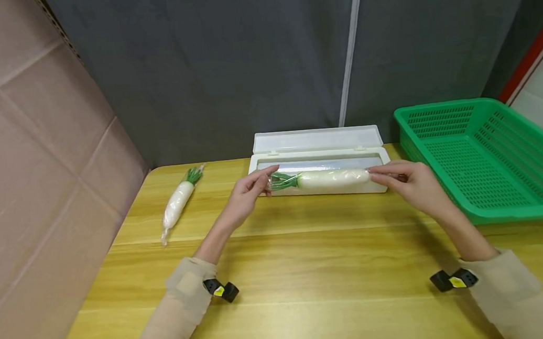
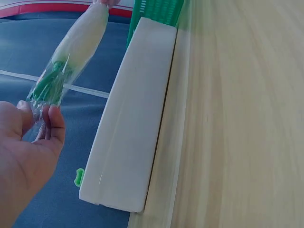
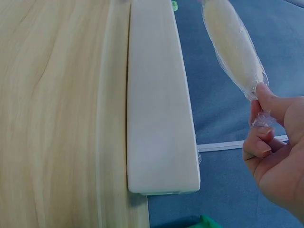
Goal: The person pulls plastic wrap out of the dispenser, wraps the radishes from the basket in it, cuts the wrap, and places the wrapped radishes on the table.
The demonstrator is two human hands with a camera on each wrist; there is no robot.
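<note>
A white radish with green tops (image 1: 333, 179), wrapped in clear film, is held level between both hands above a white cling film box (image 1: 320, 191) whose lid is raised. My left hand (image 1: 246, 195) pinches the film at the leafy end, as the left wrist view also shows with the green stems (image 2: 50, 88) near the fingertips. At the other end my right hand (image 1: 409, 183) pinches the twisted film tail (image 3: 263, 119) between thumb and fingers. In the right wrist view the radish's pale body (image 3: 232, 42) hangs clear of the box.
Another film-wrapped radish (image 1: 178, 203) lies on the wooden table (image 1: 307, 272) to the left. A green plastic basket (image 1: 506, 211) stands at the right, close to the box. Behind the table is a dark grey partition (image 1: 207, 69); a pinkish cloth wall (image 1: 36, 180) borders the left.
</note>
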